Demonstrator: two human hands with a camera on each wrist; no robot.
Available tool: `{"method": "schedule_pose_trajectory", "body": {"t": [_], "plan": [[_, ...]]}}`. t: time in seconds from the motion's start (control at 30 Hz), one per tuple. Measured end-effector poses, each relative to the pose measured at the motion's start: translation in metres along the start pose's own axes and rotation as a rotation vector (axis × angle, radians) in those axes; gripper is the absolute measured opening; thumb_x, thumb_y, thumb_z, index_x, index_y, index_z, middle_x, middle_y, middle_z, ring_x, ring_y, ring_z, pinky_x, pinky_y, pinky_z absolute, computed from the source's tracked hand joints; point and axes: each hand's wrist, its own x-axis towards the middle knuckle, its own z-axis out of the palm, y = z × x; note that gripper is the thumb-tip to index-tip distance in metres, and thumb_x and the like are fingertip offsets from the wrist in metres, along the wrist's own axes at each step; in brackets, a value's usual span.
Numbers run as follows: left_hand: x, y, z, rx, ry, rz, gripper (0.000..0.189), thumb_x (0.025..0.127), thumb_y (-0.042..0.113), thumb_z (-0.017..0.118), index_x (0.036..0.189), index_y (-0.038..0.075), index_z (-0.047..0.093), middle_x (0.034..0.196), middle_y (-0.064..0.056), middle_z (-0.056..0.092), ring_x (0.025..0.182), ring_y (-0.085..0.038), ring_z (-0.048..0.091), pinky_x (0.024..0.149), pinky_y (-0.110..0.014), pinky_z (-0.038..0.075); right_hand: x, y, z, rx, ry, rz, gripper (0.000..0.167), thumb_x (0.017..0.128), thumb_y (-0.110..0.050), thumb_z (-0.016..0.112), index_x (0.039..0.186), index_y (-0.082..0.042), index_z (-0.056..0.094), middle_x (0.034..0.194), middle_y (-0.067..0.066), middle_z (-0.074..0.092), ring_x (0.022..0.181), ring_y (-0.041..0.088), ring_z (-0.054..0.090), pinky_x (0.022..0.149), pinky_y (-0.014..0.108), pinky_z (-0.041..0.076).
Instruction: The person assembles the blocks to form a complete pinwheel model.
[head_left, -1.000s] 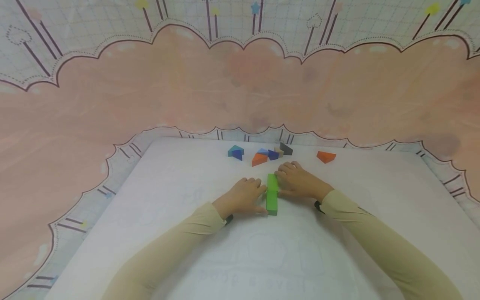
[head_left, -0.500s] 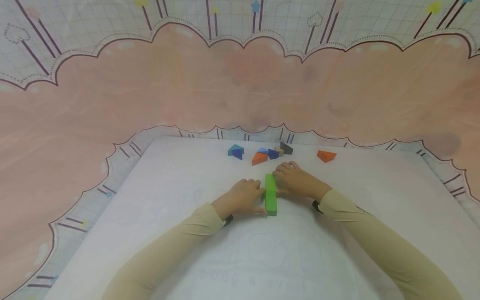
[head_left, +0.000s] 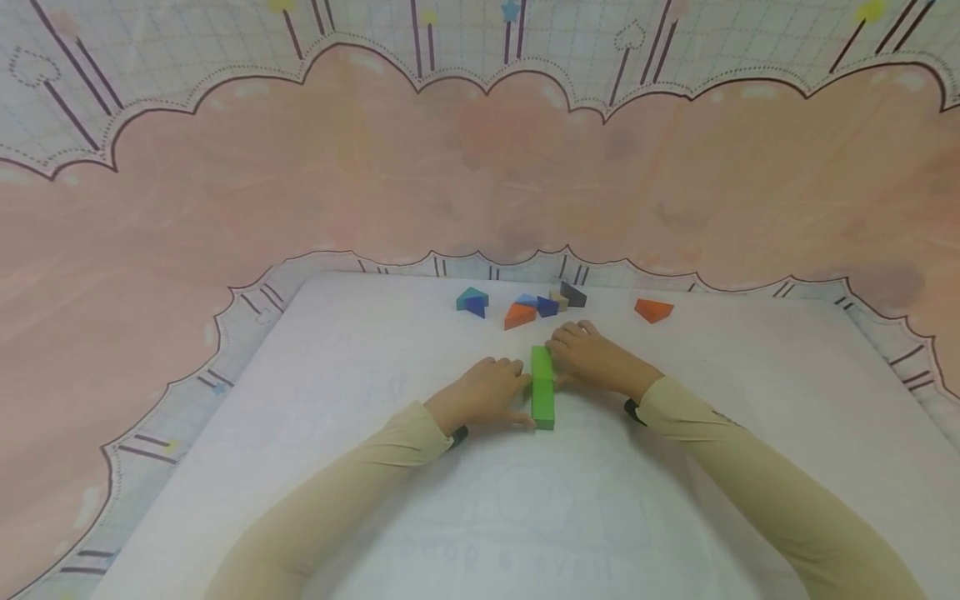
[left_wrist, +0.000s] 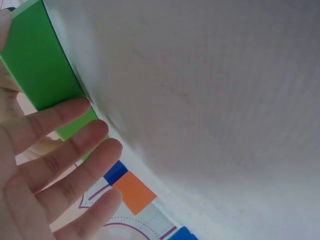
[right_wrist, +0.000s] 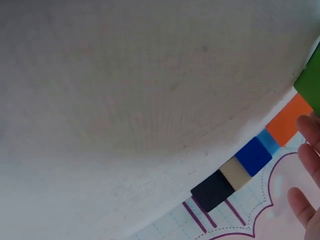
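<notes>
Two bright green blocks, a nearer one and a farther one, lie end to end in a straight line on the white table. On their left side, my left hand touches them, thumb by the near end. In the left wrist view its straight fingers rest against the green side. From the right, my right hand is at the farther block, fingers near its far end. Only the extended fingertips and a green corner show in the right wrist view.
Behind the hands, on the white table, lie an orange block, a dark blue one, a tan one and a dark grey one. Teal and blue blocks sit left; another orange block lies right.
The farther green block and the right hand have shifted slightly left, bringing the two green blocks into line. The left hand stays nearly still.
</notes>
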Motion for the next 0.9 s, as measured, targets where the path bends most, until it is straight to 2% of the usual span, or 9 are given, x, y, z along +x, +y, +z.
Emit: {"method": "schedule_pose_trajectory", "body": {"t": [0.3, 0.53, 0.9], "plan": [[0.001, 0.000, 0.001, 0.007, -0.024, -0.012, 0.072, 0.079, 0.068, 0.056, 0.130, 0.017, 0.053, 0.115, -0.003, 0.057, 0.099, -0.016, 0.052, 0.086, -0.030, 0.044, -0.003, -0.003, 0.000, 0.056, -0.006, 0.024, 0.066, 0.082, -0.051, 0.065, 0.127, -0.003, 0.054, 0.126, 0.012, 0.058, 0.124, 0.031, 0.047, 0.109, 0.052, 0.031], [-0.004, 0.004, 0.000, 0.006, -0.014, 0.006, 0.069, 0.077, 0.069, 0.057, 0.125, 0.018, 0.056, 0.110, -0.001, 0.058, 0.093, -0.014, 0.050, 0.082, -0.028, 0.042, -0.009, -0.008, 0.001, 0.058, 0.003, 0.025, 0.065, 0.081, -0.051, 0.065, 0.125, -0.004, 0.055, 0.125, 0.011, 0.058, 0.123, 0.030, 0.048, 0.109, 0.052, 0.032], [-0.009, 0.009, -0.001, 0.005, -0.005, 0.026, 0.069, 0.078, 0.069, 0.056, 0.125, 0.019, 0.056, 0.107, 0.000, 0.057, 0.093, -0.014, 0.050, 0.085, -0.029, 0.042, -0.013, -0.011, -0.001, 0.043, 0.015, 0.006, 0.065, 0.081, -0.053, 0.064, 0.124, -0.004, 0.057, 0.122, 0.011, 0.060, 0.120, 0.029, 0.050, 0.107, 0.050, 0.035]]}}
